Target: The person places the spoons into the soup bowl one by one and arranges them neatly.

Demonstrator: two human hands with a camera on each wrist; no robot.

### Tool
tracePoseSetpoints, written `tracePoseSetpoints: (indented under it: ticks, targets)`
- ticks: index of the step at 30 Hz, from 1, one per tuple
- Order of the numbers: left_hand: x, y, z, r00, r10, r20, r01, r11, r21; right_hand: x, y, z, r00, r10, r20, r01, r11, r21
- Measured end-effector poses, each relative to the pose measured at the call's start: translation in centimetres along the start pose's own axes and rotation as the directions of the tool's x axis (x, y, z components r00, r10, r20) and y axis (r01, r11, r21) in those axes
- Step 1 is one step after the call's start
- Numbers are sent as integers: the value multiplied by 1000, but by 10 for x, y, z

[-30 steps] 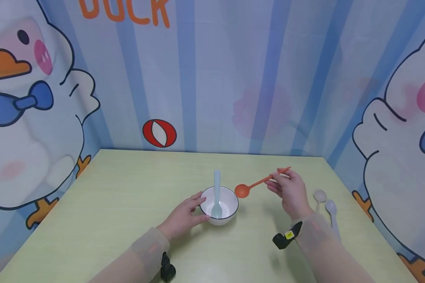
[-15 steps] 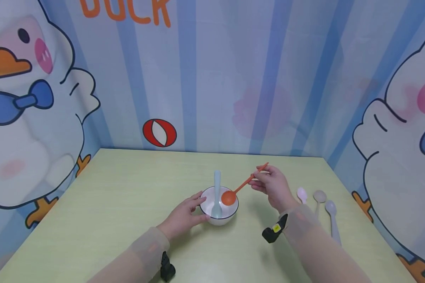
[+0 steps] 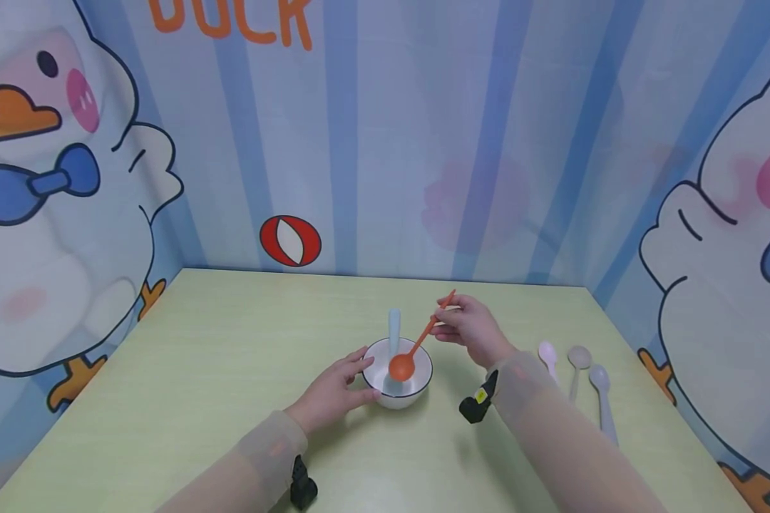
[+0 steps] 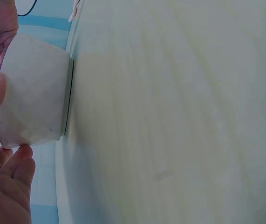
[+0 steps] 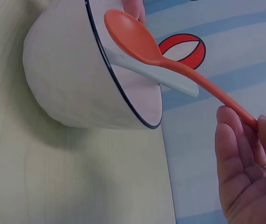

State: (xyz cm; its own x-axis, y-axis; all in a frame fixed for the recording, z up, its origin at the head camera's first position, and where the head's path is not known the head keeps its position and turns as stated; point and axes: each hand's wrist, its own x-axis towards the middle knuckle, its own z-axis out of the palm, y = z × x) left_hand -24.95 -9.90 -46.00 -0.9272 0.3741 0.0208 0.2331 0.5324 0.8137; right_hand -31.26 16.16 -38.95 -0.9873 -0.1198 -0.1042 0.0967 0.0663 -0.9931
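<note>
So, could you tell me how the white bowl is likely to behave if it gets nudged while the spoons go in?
The white bowl looks glazed and stiff, probably ceramic, so likely fragile if dropped. Its base seems narrower than its rim, so it may slide or tip; the left hand steadies its side. The pale blue spoon leaning over the rim could add leverage.

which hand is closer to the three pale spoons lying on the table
Right. The right hand holds the orange spoon over the bowl, just left of the three pale spoons. The left hand rests against the bowl's far side from them.
</note>
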Motion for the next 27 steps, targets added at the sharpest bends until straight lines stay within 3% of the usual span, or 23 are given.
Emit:
tracePoseSetpoints:
  ticks: [16, 27]
  targets:
    - [0, 2, 0, 999, -36, 8, 36, 999, 11, 23, 5, 15, 987, 80, 137, -62, 990, -130]
    - [1, -2, 0, 1000, -17, 5, 17, 1000, -4, 32, 11, 26, 985, 98, 138, -66, 973, -222]
